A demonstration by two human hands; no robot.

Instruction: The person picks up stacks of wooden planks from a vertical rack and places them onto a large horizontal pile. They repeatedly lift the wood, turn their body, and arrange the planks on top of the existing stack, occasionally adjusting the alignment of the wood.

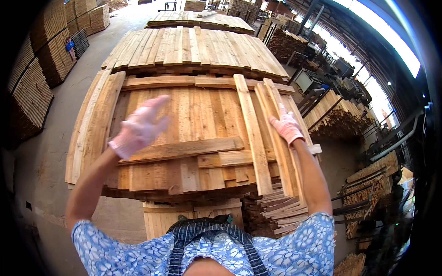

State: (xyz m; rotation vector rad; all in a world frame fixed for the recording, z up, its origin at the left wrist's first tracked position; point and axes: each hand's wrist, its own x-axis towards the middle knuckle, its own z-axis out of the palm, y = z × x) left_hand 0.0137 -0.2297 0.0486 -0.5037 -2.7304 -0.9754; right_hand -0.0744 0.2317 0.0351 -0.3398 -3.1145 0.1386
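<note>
In front of me is a waist-high stack of wooden boards (186,112), its top layer laid lengthwise side by side. My left hand (143,126), in a pinkish-white glove, is raised over the left part with its fingers spread, holding nothing; it is slightly blurred. My right hand (288,126), gloved alike, rests on the right-hand planks (277,142) with thumb and fingers stretched out. Left of those planks, a single loose plank (252,131) lies across two short crosswise boards (184,149). More lengthwise planks (94,129) lie along the left side. Another crosswise board (159,83) spans the far end.
Beyond it stands a second board stack (184,48), with another (198,20) farther back. Tall piles of timber (27,87) line the left. To the right are more wood piles (338,115) and metal racks. Cut pieces (285,211) lie low at the near right.
</note>
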